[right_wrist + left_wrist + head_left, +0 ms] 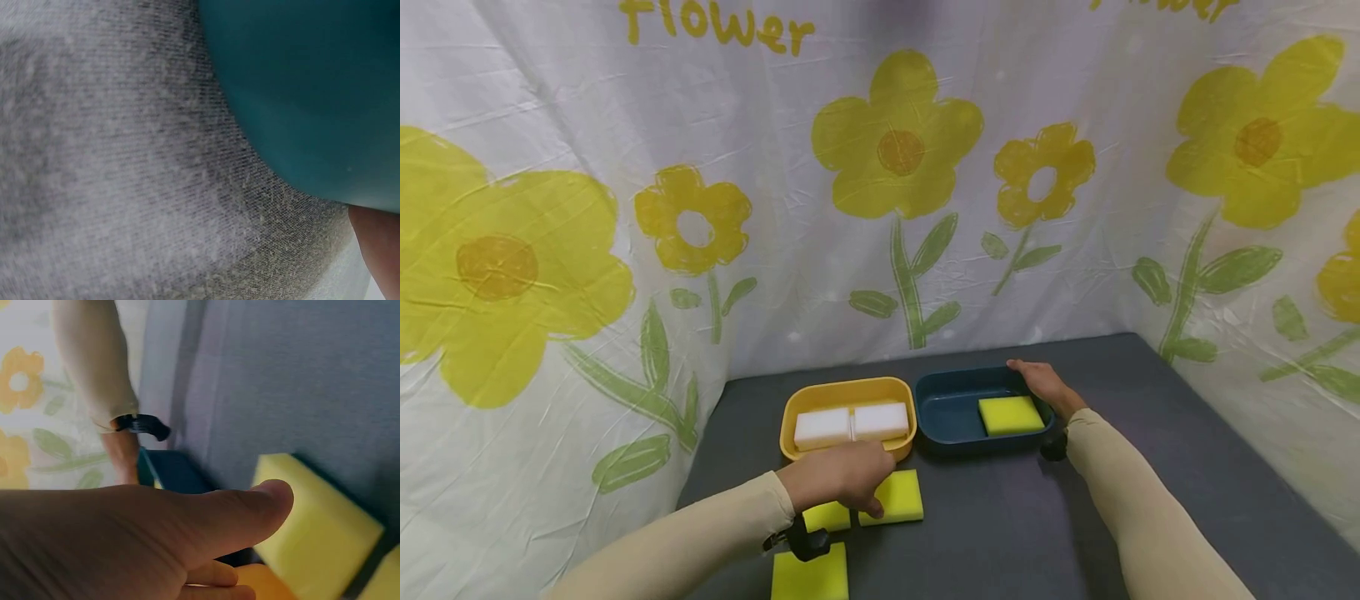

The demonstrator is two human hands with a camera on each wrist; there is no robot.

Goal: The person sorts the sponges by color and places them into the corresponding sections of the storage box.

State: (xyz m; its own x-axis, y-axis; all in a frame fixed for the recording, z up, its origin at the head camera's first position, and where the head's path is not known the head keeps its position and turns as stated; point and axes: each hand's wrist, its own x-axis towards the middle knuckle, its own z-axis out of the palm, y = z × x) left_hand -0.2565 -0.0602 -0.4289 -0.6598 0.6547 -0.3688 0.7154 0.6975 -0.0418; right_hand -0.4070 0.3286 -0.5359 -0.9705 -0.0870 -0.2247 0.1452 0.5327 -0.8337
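At the near left of the bench (pixel 985 533), a yellow sponge (pixel 810 573) lay flat, and just beyond it a second sponge (pixel 831 518) showed only in part. Behind these stood the yellow tray (pixel 850 393) with two white blocks (pixel 882 422) side by side in it. The left hand (pixel 841 477) hung near that tray's front edge, its thumb stretched out over a third sponge (pixel 904 496); its fingers were open and, as far as could be seen, held nothing. This third sponge lay on the bench in front of the trays. It looked light, soft and springy, with a dark, probably stiffer layer underneath, so a gentle pinch across two opposite sides seemed best; hard squeezing would likely just dent it. Farther right stood the blue tray (pixel 947 417), a fourth sponge (pixel 1009 417) lying at its right end. The blue tray looked stiff and smooth, perhaps slippery, its rim offering the surest hold. The right hand (pixel 1045 387) touched its far right corner; whether the fingers curled round the rim could not be told.
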